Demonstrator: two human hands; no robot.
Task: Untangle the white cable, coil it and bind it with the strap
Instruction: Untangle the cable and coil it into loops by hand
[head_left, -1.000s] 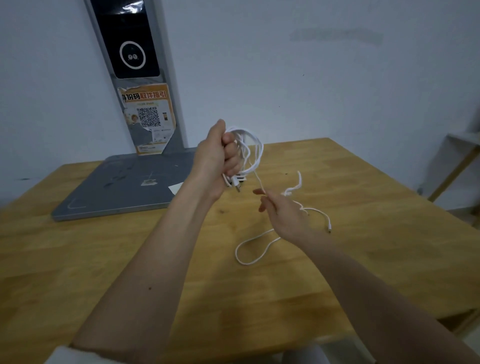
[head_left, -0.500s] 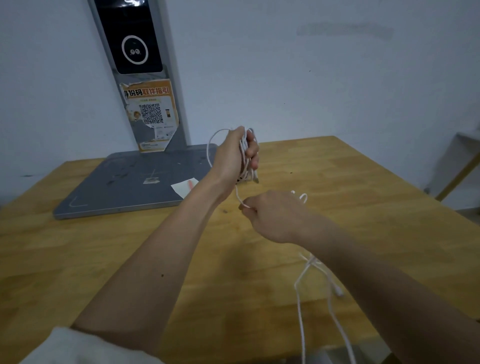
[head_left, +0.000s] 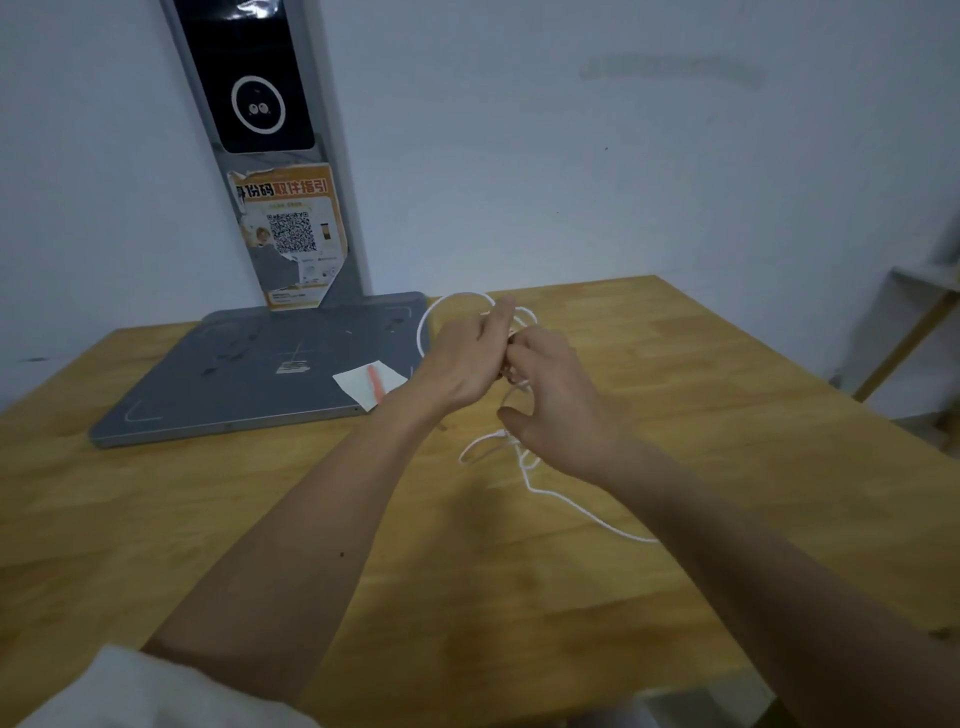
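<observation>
Head view showed both hands meeting above the counter (head_left: 675, 364), toward its far edge. The left hand (head_left: 462, 358) had its fingers curled around a bunch of the cable (head_left: 423, 327), one finger sticking up; a white loop arched out of that fist on the far side. The right hand (head_left: 553, 400) was touching the left, fingers bent in at the bunch, thumb held apart below; whether it actually pinched the cable I could not tell, since the frame was blurred there. From under the right hand the rest of the cable dropped to the counter, lay in a small loop near the middle and trailed off under the right forearm. A grey base (head_left: 249, 374) with an upright post (head_left: 270, 156) sat at the far left corner, a paper scrap (head_left: 363, 384) on its near right corner.
</observation>
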